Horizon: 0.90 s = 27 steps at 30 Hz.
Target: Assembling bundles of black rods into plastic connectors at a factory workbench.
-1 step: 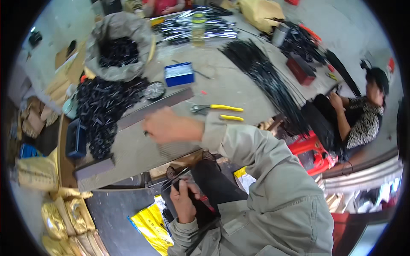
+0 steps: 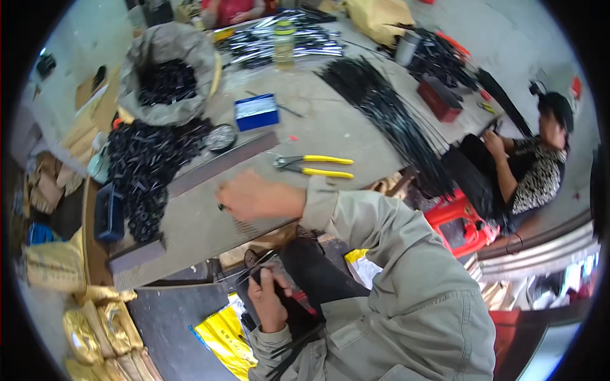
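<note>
Over the near side of the workbench, my right hand (image 2: 257,198) is closed, with a small black piece (image 2: 221,207) poking out at its fingertips. Down by my lap, my left hand (image 2: 269,301) is wrapped round thin black strips (image 2: 298,348), whose ends trail back along my sleeve. Yellow-handled pliers (image 2: 314,165) lie on the bench just beyond my right wrist. A long grey-brown bar (image 2: 222,165) rests past my right hand, and behind it stand a round tin of small shiny parts (image 2: 221,138) and a blue box (image 2: 257,112).
Small black pieces (image 2: 146,165) heap at the left, below a grey sack (image 2: 130,82). Long black strips (image 2: 381,108) cover the right side. A bottle (image 2: 284,47) stands among shiny strips at the back. Another person (image 2: 540,165) sits at the right beside a red stool (image 2: 454,222).
The whole view has shifted slightly, so the bench things sit further left. My right sleeve no longer covers part of the pliers. Both hands stay closed.
</note>
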Each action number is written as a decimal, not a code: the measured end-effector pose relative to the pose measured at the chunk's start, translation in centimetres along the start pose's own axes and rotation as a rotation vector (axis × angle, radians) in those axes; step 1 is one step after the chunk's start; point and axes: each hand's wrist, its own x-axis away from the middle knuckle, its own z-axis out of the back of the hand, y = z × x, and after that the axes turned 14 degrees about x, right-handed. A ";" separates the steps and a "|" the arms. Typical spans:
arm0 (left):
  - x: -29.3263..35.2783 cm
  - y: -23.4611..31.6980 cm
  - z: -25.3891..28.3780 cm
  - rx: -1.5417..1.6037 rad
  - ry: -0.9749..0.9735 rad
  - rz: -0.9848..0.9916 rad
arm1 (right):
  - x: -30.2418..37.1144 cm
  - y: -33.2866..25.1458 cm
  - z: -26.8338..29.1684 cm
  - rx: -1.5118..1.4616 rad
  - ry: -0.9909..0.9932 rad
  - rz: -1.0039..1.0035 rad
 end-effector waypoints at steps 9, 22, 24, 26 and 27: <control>0.5 -1.7 0.1 0.023 0.030 0.040 | 7.0 0.2 -2.5 -0.091 0.205 -0.355; -0.2 -3.2 -0.7 -0.105 -0.069 -0.006 | 14.1 1.6 0.0 -1.345 0.499 -0.282; -0.2 -3.6 -0.7 0.029 -0.047 0.069 | 14.7 1.8 2.3 -1.271 0.310 -0.315; -0.2 -3.3 -1.4 0.047 -0.096 0.124 | 14.6 1.9 2.1 -1.387 0.259 -0.293; 0.0 -2.7 -2.0 0.065 -0.105 0.128 | 14.4 1.6 2.2 -1.403 0.217 -0.301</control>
